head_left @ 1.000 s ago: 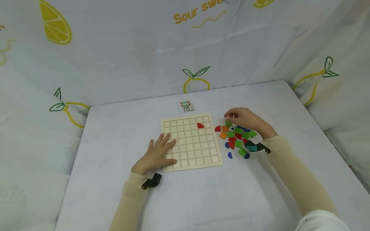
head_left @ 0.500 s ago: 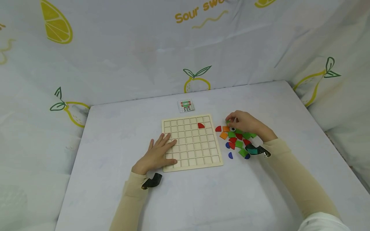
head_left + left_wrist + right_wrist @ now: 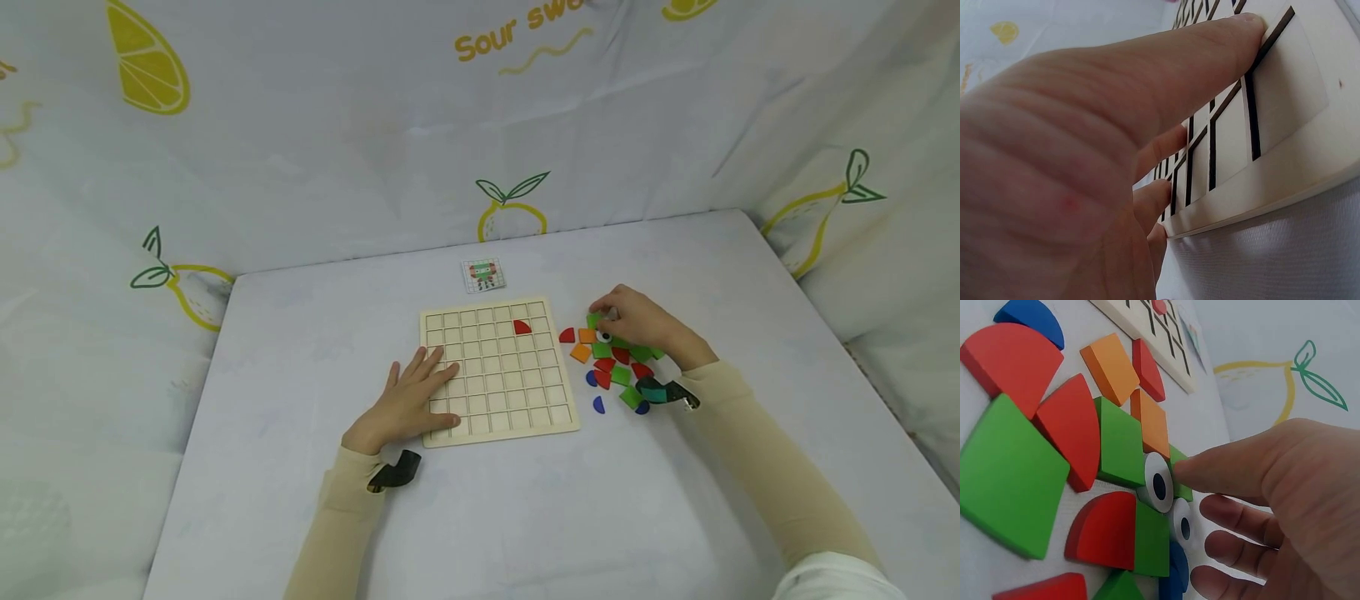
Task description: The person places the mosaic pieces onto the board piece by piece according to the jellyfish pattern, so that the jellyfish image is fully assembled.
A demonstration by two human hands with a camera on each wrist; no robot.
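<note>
My left hand (image 3: 402, 406) lies spread over the left side of a pale wooden grid board (image 3: 513, 379), fingertips and thumb on its squares. In the left wrist view the thumb (image 3: 1222, 47) presses on the board near its corner. A red quarter-circle piece (image 3: 522, 327) sits in one upper-right square. To the right of the board, my right hand (image 3: 641, 323) reaches to the far side of a pile of pieces, thumb and index finger pinching a green square block (image 3: 594, 320). White eye discs with black pupils (image 3: 1159, 482) lie beside that block; the index fingertip is hidden in the right wrist view.
Around the hand lie orange squares (image 3: 581, 353), red quarter-circles (image 3: 602, 379), more green squares (image 3: 631, 397) and blue half-circles (image 3: 598, 405). A small printed pattern card (image 3: 483, 275) rests beyond the board. Lemon-print cloth (image 3: 360, 150) hangs behind the white table (image 3: 487, 517).
My right hand has shifted slightly toward me and right, its thumb and index finger coming down round the green block. The left hand and the board stay put.
</note>
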